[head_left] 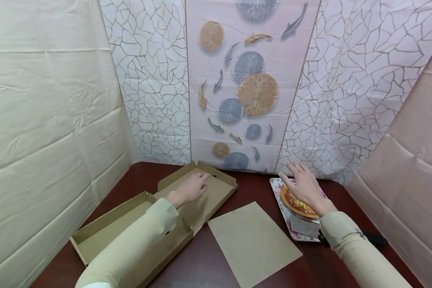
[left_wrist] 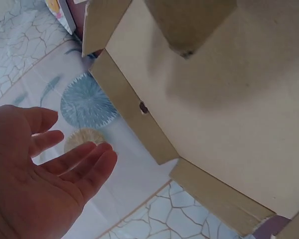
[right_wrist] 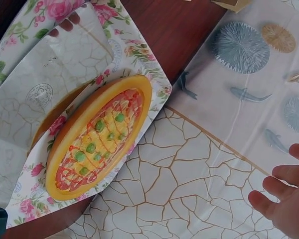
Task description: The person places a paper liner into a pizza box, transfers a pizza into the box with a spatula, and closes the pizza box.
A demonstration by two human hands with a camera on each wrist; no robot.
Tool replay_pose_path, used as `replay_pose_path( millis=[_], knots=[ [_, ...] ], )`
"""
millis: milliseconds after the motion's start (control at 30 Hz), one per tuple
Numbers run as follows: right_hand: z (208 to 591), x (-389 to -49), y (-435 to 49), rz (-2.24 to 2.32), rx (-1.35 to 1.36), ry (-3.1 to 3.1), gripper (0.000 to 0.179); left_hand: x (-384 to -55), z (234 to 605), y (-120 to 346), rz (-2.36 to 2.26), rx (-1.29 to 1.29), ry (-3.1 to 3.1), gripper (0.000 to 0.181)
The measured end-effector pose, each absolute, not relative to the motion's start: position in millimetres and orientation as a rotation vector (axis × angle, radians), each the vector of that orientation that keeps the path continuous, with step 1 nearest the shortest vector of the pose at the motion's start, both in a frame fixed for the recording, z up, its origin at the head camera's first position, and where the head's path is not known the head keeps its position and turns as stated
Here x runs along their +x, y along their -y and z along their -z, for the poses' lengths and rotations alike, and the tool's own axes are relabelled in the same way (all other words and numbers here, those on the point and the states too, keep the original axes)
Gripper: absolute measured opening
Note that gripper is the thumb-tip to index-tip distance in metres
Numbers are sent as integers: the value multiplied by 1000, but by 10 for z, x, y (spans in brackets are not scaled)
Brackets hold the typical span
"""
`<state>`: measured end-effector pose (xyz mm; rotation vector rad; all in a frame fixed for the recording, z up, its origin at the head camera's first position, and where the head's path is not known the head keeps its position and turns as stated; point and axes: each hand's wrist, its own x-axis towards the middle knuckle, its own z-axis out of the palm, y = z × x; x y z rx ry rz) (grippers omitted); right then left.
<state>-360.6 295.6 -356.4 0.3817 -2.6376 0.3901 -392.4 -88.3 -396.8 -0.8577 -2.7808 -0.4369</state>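
Note:
My left hand [head_left: 191,187] hovers over the raised-edge lid panel of an unfolded cardboard pizza box [head_left: 216,196], fingers loosely bent and holding nothing. In the left wrist view, that hand [left_wrist: 60,174] is beside the box's side flap [left_wrist: 134,114], which has a small hole. Fingers spread, my right hand [head_left: 304,188] is above a flower-patterned tray [head_left: 281,204] and partly covers a pizza [head_left: 291,202] in the head view. The right wrist view shows the whole pizza [right_wrist: 97,142], with yellow crust and green pieces, beside a broad shiny metal blade [right_wrist: 50,74].
A flat square cardboard sheet [head_left: 253,244] lies on the dark red table [head_left: 205,260] between box and tray. The blade's dark handle [head_left: 374,239] sticks out past the tray's right side. Patterned cloth [head_left: 158,80] hangs behind the table, with plain cloth walls at both sides.

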Motion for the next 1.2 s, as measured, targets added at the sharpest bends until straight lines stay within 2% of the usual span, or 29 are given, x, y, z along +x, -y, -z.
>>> replay_pose_path(
  millis=[400,567,733,933,1033,1067,1200],
  knots=[
    [3560,-3637,-2933,-388,388,2656,67,-3923,3967,531,314,-969,2801,35],
    [3559,-3640,-2913,-400,367,2677,68,-3949,3990,335,197,-1049,2785,26],
    [3556,-3659,-2844,-406,358,2725,73,-3973,3999,235,167,-1024,2820,15],
    [3545,-3664,-2812,-403,356,2722,71,-3990,4008,127,167,-1053,2807,19],
    [3557,-3672,-2819,-409,359,2717,70,-3981,4028,61,151,-1078,2807,7],
    [3562,-3673,-2819,-413,361,2716,70,-3973,4034,39,140,-1082,2811,8],
    [3581,-3683,-2816,-419,363,2713,69,-3938,4032,-46,56,-1109,2803,31]
  ],
)
